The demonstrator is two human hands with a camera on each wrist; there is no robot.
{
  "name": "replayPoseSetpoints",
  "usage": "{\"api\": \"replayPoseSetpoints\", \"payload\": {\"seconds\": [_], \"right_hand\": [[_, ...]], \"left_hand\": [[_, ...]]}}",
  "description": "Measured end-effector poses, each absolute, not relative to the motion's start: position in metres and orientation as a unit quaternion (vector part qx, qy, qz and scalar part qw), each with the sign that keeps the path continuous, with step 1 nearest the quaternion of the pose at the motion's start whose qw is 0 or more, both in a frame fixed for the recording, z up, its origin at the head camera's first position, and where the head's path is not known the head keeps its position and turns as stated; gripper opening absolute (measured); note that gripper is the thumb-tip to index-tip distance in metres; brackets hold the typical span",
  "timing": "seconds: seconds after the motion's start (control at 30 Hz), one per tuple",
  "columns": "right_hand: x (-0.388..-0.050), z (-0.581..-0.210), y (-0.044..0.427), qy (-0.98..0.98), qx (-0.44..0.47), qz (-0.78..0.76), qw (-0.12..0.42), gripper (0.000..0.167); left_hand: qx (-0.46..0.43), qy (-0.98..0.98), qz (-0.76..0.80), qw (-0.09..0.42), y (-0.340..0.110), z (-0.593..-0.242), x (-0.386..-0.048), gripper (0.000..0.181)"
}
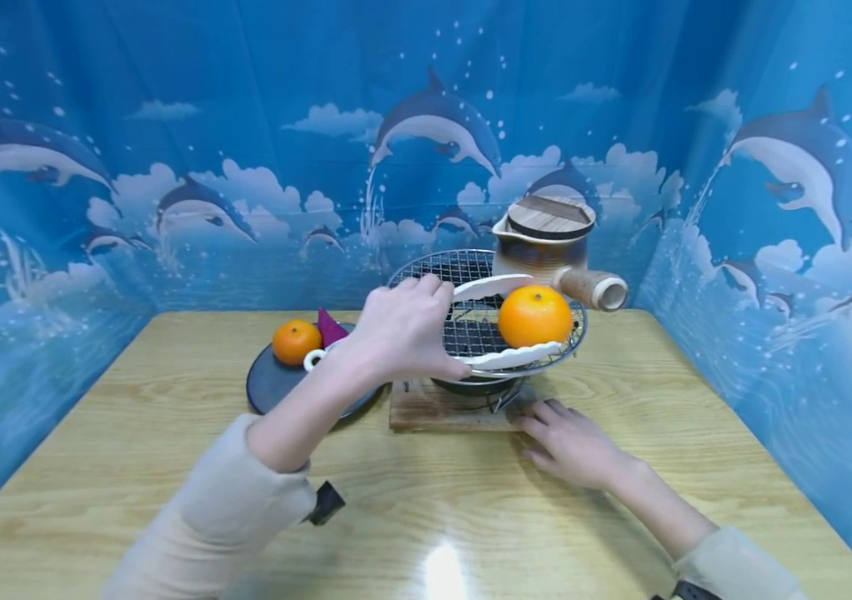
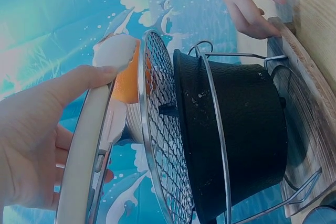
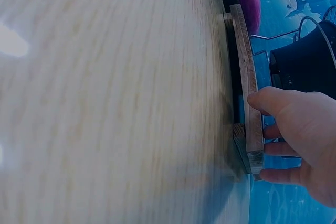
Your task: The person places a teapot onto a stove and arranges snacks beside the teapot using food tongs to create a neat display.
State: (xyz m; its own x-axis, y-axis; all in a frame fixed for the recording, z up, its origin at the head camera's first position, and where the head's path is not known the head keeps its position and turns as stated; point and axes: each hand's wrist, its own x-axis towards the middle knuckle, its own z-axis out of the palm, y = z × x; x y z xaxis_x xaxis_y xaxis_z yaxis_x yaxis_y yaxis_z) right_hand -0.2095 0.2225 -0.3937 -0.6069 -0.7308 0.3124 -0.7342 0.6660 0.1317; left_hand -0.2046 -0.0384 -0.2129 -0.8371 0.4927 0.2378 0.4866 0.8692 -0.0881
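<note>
On the table, at the left, a tangerine and a purple item are held by a dark plate. Next, tongs are grasped by the left hand, with thumb and fingers on opposite arms. Below their white tips, a round mesh rack is set over a black stove on a board. The orange is flanked by the tips at the rack's right side. Behind it, a lidded pot is seen. The board's right corner is gripped by the right hand.
</note>
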Motion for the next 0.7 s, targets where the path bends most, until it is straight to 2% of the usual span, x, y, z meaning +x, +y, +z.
{"api": "replayPoseSetpoints", "payload": {"seconds": [0.7], "right_hand": [[-0.2101, -0.3944, 0.2237, -0.892, 0.413, 0.006, 0.183, 0.041]], "left_hand": [[-0.249, -0.962, 0.015, 0.108, -0.0308, -0.2171, -0.2097, 0.086]]}}
